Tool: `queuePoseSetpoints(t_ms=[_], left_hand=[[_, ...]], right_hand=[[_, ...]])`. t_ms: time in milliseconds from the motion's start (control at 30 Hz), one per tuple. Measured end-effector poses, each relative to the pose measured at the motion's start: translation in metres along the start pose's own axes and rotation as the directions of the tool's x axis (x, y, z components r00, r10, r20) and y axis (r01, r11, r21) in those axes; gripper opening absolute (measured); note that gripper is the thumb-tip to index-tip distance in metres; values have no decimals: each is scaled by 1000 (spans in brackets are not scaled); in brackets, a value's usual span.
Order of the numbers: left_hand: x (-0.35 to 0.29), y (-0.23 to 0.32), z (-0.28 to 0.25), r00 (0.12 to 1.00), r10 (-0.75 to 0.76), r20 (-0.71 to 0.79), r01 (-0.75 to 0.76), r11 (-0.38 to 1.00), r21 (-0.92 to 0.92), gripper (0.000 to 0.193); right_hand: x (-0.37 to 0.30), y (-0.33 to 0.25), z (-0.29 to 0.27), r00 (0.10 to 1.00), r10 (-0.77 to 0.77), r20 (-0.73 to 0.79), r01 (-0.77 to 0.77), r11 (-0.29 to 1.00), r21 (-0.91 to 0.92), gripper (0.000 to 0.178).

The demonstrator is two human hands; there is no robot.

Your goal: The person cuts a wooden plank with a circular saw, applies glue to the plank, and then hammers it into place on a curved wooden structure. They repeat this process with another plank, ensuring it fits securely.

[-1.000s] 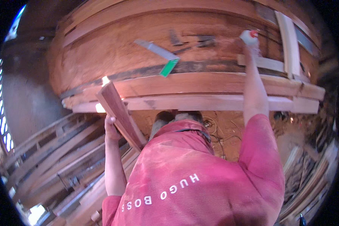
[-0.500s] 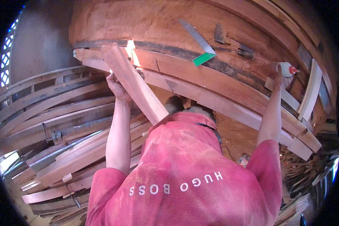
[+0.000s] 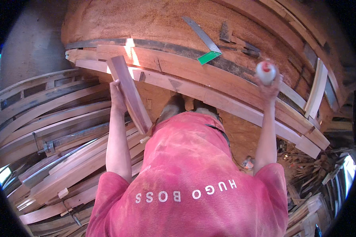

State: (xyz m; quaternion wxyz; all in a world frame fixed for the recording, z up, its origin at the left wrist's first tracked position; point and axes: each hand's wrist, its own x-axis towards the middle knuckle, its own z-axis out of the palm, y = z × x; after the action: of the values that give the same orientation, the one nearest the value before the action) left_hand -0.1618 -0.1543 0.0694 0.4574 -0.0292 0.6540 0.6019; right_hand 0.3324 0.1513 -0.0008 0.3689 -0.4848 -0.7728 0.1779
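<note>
My left hand (image 3: 117, 98) is closed round a short wooden board (image 3: 129, 94), gripping it by its left edge. The board slants from the near long plank down toward my waist. In my right hand (image 3: 270, 89) is a white squeeze bottle (image 3: 266, 76) with a red cap, held above the bench's right part. The bottle is slightly blurred, its cap pointing up and away from me. Between my hands, farther off, a try square (image 3: 209, 57) with a green handle and metal blade lies on the dusty bench surface; neither hand touches it.
Long curved planks (image 3: 225, 102) run across in front of me. A dark pincer-like tool (image 3: 250, 50) lies beyond the try square. Stacked timber (image 3: 63, 158) fills the left side. Wood scraps (image 3: 310, 166) are piled at the lower right. A pale curved strip (image 3: 316, 89) stands at right.
My right hand has brought the bottle leftward from the bench's far right. My left hand has turned the board steeper, its near end swinging left and away from my shirt.
</note>
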Motion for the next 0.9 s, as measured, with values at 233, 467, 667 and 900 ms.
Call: queuePoseSetpoints(t_ms=[233,467,667,900], left_hand=[[11,-89,-89,982,-101,-157,139,957,255,42],[-6,-178,-180,945,-142,-295,242,910,338,36],[-37,-260,-263,956,-150,-252,217,941,260,35],[-39,-307,-328,949,-103,-297,277,723,633,55]], right_hand=[[-18,-148,59,801,-142,582,262,957,-126,79],[-38,-225,167,609,-307,731,542,835,-100,74],[-36,-272,226,487,-160,859,596,780,-193,66],[-39,-298,251,423,-222,879,719,673,-176,65]])
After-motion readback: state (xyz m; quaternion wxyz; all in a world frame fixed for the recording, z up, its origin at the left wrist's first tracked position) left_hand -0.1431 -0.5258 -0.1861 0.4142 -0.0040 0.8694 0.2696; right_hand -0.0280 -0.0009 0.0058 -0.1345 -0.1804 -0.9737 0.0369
